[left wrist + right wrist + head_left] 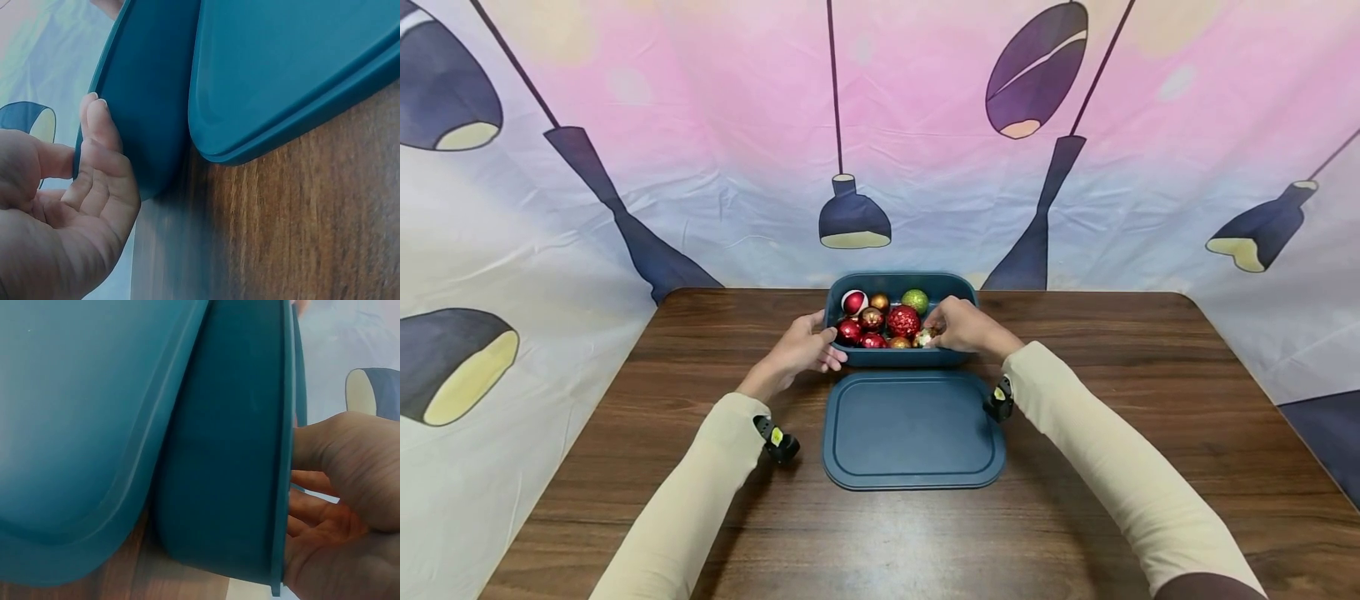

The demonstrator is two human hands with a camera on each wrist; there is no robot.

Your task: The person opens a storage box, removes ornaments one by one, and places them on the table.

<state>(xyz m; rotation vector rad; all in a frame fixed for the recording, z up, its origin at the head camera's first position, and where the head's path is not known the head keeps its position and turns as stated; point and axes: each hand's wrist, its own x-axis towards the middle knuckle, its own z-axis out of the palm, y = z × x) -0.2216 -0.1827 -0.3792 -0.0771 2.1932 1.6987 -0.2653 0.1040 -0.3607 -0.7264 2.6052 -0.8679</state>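
A dark blue plastic box [891, 357] full of Christmas baubles stands near the table's far edge. My left hand [802, 346] grips the box's left front corner, its thumb at the rim and its fingers against the outer wall, as the left wrist view also shows. Over the right front rim reaches my right hand [961, 325], its fingers down inside the box. They pinch a shiny gold bauble [922, 338]; in the right wrist view the box wall hides the fingertips. Beside it lie a large red glitter bauble [903, 321] and a green bauble [915, 301].
A flat blue lid [913, 433] lies on the wooden table [895, 542] just in front of the box. Behind the table hangs a cloth backdrop [760, 167] printed with lamps. More red and gold baubles fill the box's left half.
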